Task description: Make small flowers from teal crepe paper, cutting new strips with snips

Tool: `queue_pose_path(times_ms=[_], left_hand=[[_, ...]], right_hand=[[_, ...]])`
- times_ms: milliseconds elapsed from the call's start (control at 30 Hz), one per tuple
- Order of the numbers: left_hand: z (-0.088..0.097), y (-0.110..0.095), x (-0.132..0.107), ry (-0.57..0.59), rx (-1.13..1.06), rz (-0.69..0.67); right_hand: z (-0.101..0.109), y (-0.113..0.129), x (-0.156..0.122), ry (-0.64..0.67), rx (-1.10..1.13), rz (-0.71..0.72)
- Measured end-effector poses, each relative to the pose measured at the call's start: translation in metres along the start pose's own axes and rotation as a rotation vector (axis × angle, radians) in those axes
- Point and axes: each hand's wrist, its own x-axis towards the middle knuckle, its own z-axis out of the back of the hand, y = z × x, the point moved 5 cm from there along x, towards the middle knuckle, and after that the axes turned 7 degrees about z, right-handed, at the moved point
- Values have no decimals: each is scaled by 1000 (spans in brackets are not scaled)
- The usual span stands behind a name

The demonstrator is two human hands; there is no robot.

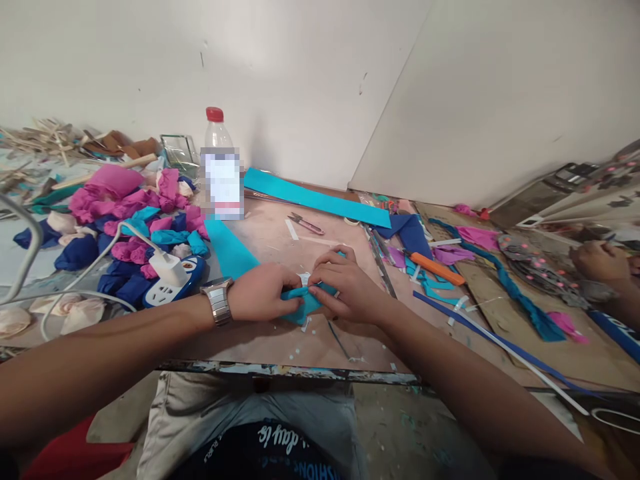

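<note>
Both my hands meet over a small folded piece of turquoise fabric [305, 303] near the table's front edge. My left hand [263, 293], with a metal watch on its wrist, pinches the fabric's left end. My right hand [345, 283] is closed on the fabric's right side, fingers pressed down on it. A small white bit shows between the fingertips; I cannot make out what it is. A wide turquoise strip [227, 247] lies just behind my left hand.
A pile of pink, blue and turquoise fabric rolls [135, 227] and a white power strip [170, 280] lie at left. A plastic bottle [220, 167], a long turquoise strip [315, 197], snips [305, 223] and an orange cutter [437, 269] lie behind. Another person's hand [600, 260] is at right.
</note>
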Motion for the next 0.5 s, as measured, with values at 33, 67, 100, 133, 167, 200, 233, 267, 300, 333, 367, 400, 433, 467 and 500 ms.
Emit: queue_pose_path(times_ms=[33, 67, 100, 133, 167, 200, 233, 267, 300, 333, 367, 400, 433, 467, 500], left_hand=[[0, -1, -1, 0, 14, 2], [0, -1, -1, 0, 25, 2], [0, -1, -1, 1, 32, 2], [0, -1, -1, 3, 32, 3], [0, -1, -1, 5, 22, 5], [1, -1, -1, 8, 2, 4], [1, -1, -1, 11, -24, -2], [1, -1, 0, 14, -50, -13], [1, -1, 0, 15, -70, -26], [2, -2, 0, 14, -80, -39], [2, -2, 1, 13, -82, -47], [2, -1, 1, 12, -80, -48], [1, -1, 1, 13, -79, -42], [1, 0, 1, 18, -81, -33], [1, 0, 1, 25, -85, -26]], right_hand=[[-1, 0, 0, 2, -1, 6], [-1, 1, 0, 5, -3, 11], [-2, 1, 0, 10, -5, 13], [-3, 1, 1, 14, -8, 12], [-3, 1, 1, 16, -11, 11], [-3, 1, 1, 15, -14, 10], [-3, 1, 1, 11, -16, 11], [-2, 1, 1, 8, -17, 13], [-2, 1, 1, 4, -17, 15], [-2, 1, 1, 2, -18, 17], [-1, 1, 1, 3, -19, 17], [-1, 1, 1, 6, -19, 15], [-1, 1, 1, 8, -18, 10], [-1, 1, 1, 9, -16, 3], [-1, 1, 1, 8, -12, -4]])
